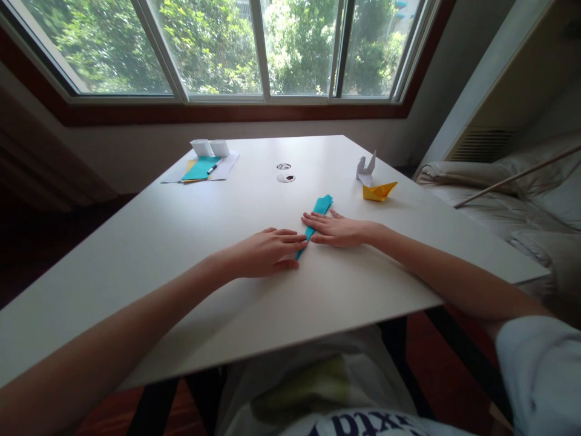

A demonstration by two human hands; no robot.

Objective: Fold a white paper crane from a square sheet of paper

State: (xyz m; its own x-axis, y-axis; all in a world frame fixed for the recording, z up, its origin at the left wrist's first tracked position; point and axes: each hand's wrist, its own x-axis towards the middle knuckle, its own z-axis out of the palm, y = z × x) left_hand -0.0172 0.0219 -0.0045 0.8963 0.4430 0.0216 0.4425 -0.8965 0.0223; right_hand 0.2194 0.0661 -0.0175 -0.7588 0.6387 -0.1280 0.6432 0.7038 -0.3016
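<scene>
A narrow strip of folded blue paper (322, 204) lies slantwise on the white table, its wider end pointing away from me. My right hand (336, 229) rests flat across its middle, fingers stretched out. From the other side, my left hand (267, 251) reaches in with extended fingers, their tips at the paper's lower, pointed part. Under the fingers, part of the paper is hidden.
To the right stand a white folded paper figure (365, 171) and a yellow paper boat (379, 192). At the back left, blue and yellow sheets (202, 168), a pen (212, 169) and two small white boxes (209, 148) lie on white paper. Round marks (285, 178) show mid-table.
</scene>
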